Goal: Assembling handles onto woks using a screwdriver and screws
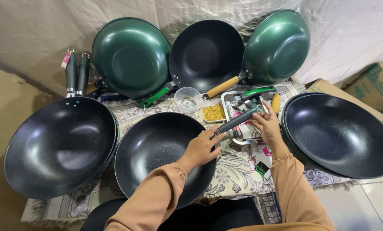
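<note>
A black speckled wok [157,149] lies in front of me on a patterned cloth. My left hand [201,149] rests flat on its right rim. My right hand [266,124] grips the far end of a dark grey handle [236,121] that meets the wok's rim by my left fingertips. Behind that hand stands a metal tray [238,136] with small metal parts, a green handle [260,90] and a yellow handle [276,102].
Stacked black woks lie at left [59,145] and right [341,134]. Two green woks [131,55] [277,45] and a black one [206,53] lean on the back sheet. A clear cup [187,98], a dish of yellow pieces [213,113] and cardboard boxes [373,83] are nearby.
</note>
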